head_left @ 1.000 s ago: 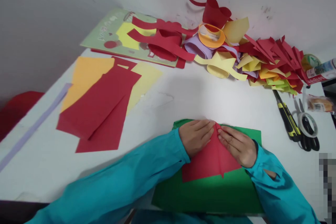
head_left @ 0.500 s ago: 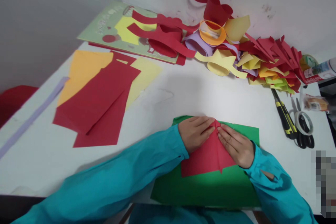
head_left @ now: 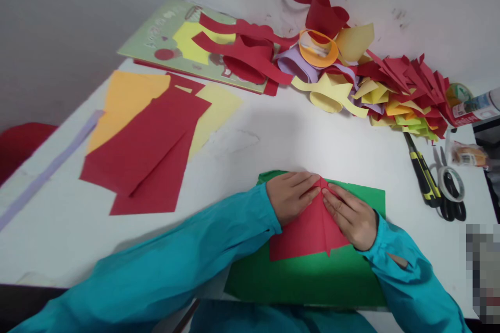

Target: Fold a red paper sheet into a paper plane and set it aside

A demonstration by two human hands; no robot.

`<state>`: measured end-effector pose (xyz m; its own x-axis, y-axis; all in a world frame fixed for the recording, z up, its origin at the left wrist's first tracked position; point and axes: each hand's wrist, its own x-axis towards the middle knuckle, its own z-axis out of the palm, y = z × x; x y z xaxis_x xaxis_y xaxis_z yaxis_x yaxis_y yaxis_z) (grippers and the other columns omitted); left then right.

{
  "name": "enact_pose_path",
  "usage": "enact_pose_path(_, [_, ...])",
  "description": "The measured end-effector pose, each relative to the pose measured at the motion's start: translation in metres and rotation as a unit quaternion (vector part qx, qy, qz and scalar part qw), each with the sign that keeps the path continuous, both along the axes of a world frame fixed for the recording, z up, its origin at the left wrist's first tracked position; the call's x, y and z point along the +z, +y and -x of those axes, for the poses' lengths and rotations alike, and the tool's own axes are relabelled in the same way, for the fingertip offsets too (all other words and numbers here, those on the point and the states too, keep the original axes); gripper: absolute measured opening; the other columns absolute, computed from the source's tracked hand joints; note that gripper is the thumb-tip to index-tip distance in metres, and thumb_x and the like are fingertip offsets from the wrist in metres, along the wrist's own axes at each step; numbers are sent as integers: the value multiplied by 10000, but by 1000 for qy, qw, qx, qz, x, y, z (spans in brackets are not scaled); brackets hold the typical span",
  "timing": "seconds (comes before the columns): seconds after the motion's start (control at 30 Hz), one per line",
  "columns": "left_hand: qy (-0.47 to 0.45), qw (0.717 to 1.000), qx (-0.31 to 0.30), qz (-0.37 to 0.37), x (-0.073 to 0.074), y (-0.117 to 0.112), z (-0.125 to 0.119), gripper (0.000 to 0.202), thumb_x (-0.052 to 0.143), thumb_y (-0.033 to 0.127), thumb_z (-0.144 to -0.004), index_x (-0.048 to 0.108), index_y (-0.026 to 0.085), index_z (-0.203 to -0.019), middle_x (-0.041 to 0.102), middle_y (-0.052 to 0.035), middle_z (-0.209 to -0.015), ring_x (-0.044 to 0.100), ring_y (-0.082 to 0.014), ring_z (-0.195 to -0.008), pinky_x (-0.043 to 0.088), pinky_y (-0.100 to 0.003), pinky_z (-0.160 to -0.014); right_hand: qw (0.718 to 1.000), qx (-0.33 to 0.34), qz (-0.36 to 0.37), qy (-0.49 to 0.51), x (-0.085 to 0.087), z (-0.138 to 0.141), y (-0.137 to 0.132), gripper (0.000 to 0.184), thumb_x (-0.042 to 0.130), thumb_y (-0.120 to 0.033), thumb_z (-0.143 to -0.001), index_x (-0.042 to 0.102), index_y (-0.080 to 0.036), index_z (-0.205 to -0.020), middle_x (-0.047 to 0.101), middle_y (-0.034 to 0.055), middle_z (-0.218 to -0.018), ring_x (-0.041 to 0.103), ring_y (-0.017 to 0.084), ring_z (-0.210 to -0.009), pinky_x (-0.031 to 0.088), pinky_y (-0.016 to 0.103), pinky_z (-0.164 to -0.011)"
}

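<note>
The white table [head_left: 281, 140] carries a green sheet [head_left: 304, 281] at its near edge, with a folded red paper [head_left: 308, 234] lying on it. The left hand [head_left: 291, 197] and right hand [head_left: 351, 216] press flat on the paper's slanted folds, fingers outstretched, gripping nothing.

Head-worn view, facing forward and down, close above left hand [head_left: 291, 199], right hand [head_left: 351, 217], table [head_left: 292, 135]

Both hands, left hand [head_left: 291, 199] and right hand [head_left: 350, 214], press flat on a folded red paper [head_left: 310, 234] atop a green sheet [head_left: 312, 278], with scissors [head_left: 453, 192] at three o'clock and red sheets [head_left: 146, 151] at ten o'clock.
</note>
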<state>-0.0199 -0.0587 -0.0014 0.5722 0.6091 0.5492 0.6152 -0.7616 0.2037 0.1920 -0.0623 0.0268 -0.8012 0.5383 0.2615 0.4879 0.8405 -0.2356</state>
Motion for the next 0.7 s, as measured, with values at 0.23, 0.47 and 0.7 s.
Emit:
enact_pose_path(0.23, [-4,1000,-7,-30,-4,2,2,165,463,184,-852,573,124,-958,607,-120,-1088,535,-214,-1005,499,-351,-800,1000,10,-15,10,-7,-2,-2,374,358,-81,-894,450,-77,-1257,573,103,-1192,366,219,-1248,473,350,-973])
enact_pose_path(0.47, [4,1000,-5,-2,-4,0,3,186,461,207,-867,557,131,-1007,586,-127,-1130,506,-211,-1073,481,-367,-852,999,-10,4,38,-19,-4,-7,400,314,-112,-919,369,-90,-1314,546,97,-1229,342,217,-1263,448,380,-994])
enact_pose_path(0.7, [-20,998,-5,-60,-8,3,1,188,419,198,-874,571,123,-955,609,-124,-1073,533,-209,-1006,507,-350,-794,1000,6,14,4,-10,-3,-5,379,332,-111,-911,427,-72,-1275,553,105,-1219,335,211,-1268,446,356,-1001])
